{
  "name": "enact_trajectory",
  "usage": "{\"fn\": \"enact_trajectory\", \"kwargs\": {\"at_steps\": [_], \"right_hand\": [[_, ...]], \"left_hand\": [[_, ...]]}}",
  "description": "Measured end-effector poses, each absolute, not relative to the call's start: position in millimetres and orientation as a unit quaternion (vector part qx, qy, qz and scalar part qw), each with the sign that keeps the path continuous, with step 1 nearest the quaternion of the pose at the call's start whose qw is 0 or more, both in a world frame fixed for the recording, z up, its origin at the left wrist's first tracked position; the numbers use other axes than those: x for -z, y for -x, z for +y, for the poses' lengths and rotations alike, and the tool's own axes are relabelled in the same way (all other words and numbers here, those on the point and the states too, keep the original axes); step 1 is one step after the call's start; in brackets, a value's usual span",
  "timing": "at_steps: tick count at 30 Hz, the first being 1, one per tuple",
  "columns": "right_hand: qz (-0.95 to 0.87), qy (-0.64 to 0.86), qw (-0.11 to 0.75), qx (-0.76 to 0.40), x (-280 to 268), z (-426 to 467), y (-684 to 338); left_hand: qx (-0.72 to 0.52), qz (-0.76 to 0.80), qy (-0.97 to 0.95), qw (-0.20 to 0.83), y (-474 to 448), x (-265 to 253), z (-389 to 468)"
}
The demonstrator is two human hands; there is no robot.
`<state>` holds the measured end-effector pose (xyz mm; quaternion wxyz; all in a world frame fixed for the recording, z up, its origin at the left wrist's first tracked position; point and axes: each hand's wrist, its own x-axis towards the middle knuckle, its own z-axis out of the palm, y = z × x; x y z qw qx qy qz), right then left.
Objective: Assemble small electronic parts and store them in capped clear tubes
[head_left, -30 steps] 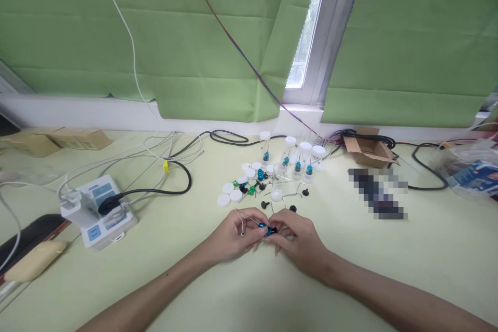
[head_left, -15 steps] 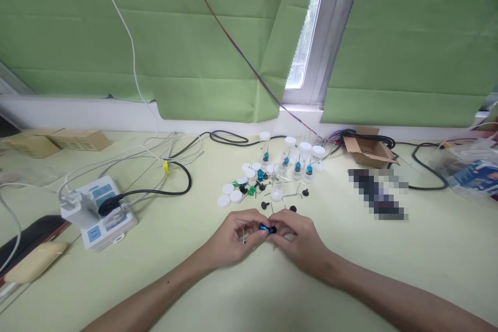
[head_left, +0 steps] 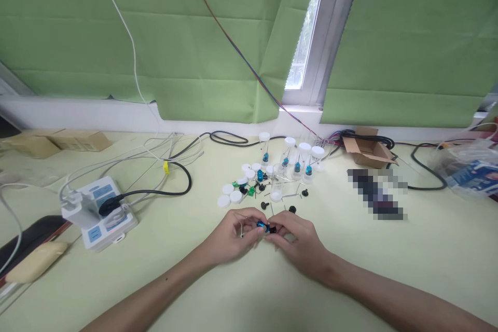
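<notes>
My left hand (head_left: 233, 233) pinches a small shiny blue part (head_left: 260, 224) between thumb and fingers. A thin bent metal wire (head_left: 241, 225) with a small dark tip sticks out over its palm. Close against it, my right hand (head_left: 301, 236) grips a small black piece (head_left: 273, 230). The blue and black pieces lie end to end; whether they are joined I cannot tell. Just beyond my fingers are black knobbed parts (head_left: 292, 209), an open clear tube (head_left: 276, 189), small green parts (head_left: 251, 191) and white caps (head_left: 235, 197).
Several capped clear tubes (head_left: 297, 163) with blue parts inside stand further back. An open cardboard box (head_left: 368, 150) sits behind on the right. A white power strip (head_left: 99, 192) with plugs and cables lies left. A plastic bag (head_left: 472, 171) is at far right.
The blue part and the wire have shifted slightly left in my left hand, and more of the blue part shows. My right hand has barely moved.
</notes>
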<state>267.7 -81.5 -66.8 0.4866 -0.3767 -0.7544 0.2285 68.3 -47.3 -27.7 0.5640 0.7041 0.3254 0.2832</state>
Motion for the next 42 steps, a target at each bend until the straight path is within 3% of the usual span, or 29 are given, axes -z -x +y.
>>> {"fn": "enact_trajectory", "kwargs": {"at_steps": [12, 25, 42], "right_hand": [[-0.727, 0.371, 0.524, -0.243, 59.3, -82.1, -268.2], [-0.706, 0.397, 0.538, -0.232, 63.4, -81.6, -267.8], [-0.669, 0.393, 0.537, -0.331, 61.2, -79.5, -267.8]], "left_hand": [[-0.345, 0.291, -0.628, 0.634, -70.7, 35.7, -42.3], [-0.352, 0.309, -0.604, 0.645, -75.5, 33.0, -45.2], [-0.367, 0.291, -0.601, 0.648, -76.0, 35.1, -43.5]]}}
